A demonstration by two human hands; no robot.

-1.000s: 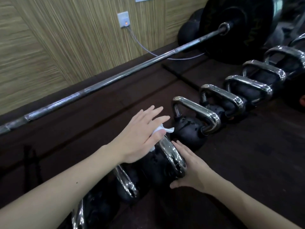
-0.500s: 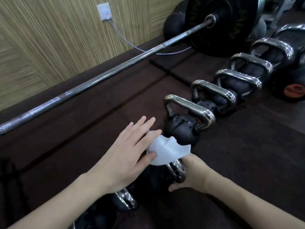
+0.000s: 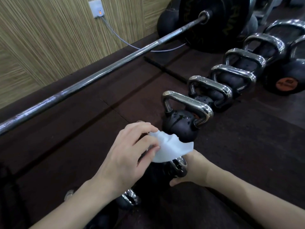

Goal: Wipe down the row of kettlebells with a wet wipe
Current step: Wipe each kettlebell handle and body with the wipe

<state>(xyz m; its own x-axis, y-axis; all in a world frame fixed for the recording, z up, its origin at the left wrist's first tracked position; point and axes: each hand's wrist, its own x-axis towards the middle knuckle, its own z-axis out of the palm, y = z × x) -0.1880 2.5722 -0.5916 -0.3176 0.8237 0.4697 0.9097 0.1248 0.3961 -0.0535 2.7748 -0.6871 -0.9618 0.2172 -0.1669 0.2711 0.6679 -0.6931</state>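
Five chrome-handled kettlebells (image 3: 186,113) farther up the row apparently await cleaning as the left hand (image 3: 125,156) pinches a wet wipe (image 3: 171,149) over a near kettlebell's handle (image 3: 179,167), which the right hand (image 3: 193,169) steadies, fingers hidden.

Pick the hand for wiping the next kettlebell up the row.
Left. The left hand already pinches the wet wipe, just short of the next kettlebell. The right hand is steadying the nearer kettlebell and holds no wipe.
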